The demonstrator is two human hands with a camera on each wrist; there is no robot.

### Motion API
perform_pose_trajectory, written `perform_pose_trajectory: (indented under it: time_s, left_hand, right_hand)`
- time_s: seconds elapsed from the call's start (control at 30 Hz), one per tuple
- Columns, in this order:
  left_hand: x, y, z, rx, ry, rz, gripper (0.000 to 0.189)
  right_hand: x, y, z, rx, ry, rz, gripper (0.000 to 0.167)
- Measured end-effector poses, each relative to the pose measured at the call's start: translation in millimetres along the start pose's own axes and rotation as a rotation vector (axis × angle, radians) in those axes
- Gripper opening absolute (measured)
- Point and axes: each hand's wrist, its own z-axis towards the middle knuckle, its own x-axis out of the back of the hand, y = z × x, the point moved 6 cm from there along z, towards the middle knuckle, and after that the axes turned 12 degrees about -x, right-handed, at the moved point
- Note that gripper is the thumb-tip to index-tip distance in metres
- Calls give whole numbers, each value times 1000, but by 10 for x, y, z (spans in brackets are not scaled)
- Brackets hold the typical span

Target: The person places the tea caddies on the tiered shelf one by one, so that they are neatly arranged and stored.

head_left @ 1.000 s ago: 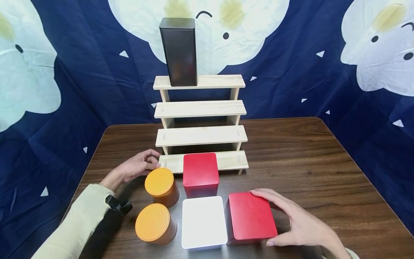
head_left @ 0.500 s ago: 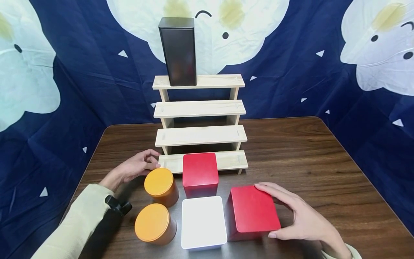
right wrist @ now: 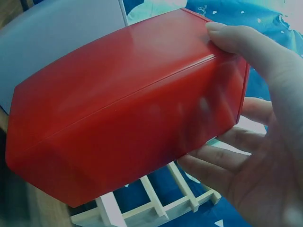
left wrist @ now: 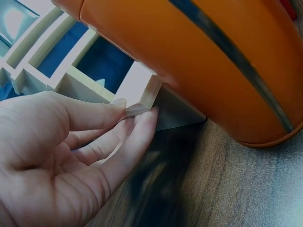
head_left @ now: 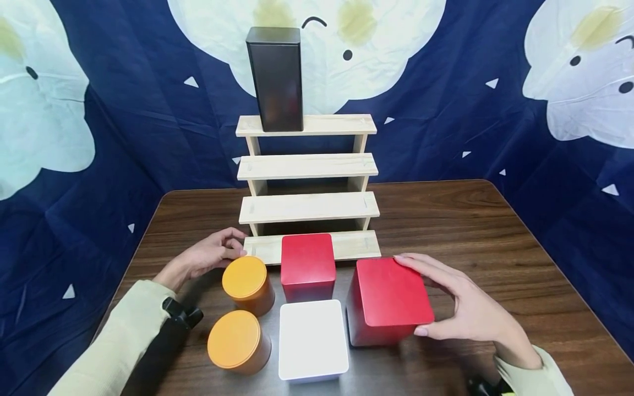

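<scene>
My right hand [head_left: 470,308] grips a tall red square tin [head_left: 393,294] near its lid, thumb on the near side and fingers on the far side. In the right wrist view that red tin [right wrist: 123,104] lies slantwise across the picture. My left hand [head_left: 210,254] pinches the left end of the lowest step of a pale wooden tiered stand [head_left: 309,206]. The left wrist view shows thumb and fingertips on the step's corner [left wrist: 142,94], right beside an orange round tin [left wrist: 222,66]. A second red tin [head_left: 308,259] stands in front of the lowest step.
A black tall tin [head_left: 276,82] stands on the top step, at its left. In front of the stand are a white square tin [head_left: 313,341] and two orange round tins, one near [head_left: 234,340] and one farther [head_left: 245,278]. A blue cloth [head_left: 436,132] hangs behind the table.
My right hand has moved the red tin forward, toward the stand, and slightly to the right; its top looks larger now. My left hand has kept its place on the step.
</scene>
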Motion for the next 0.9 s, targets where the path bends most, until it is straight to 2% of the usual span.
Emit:
perform_pose_trajectory:
  time_s: [0.47, 0.9]
  left_hand:
    - [2, -23, 4, 16, 17, -13, 48]
    - [-1, -14, -3, 10, 17, -24, 46]
  right_hand:
    - [231, -76, 253, 106, 4, 109, 95]
    - [408, -86, 515, 87, -19, 195, 93]
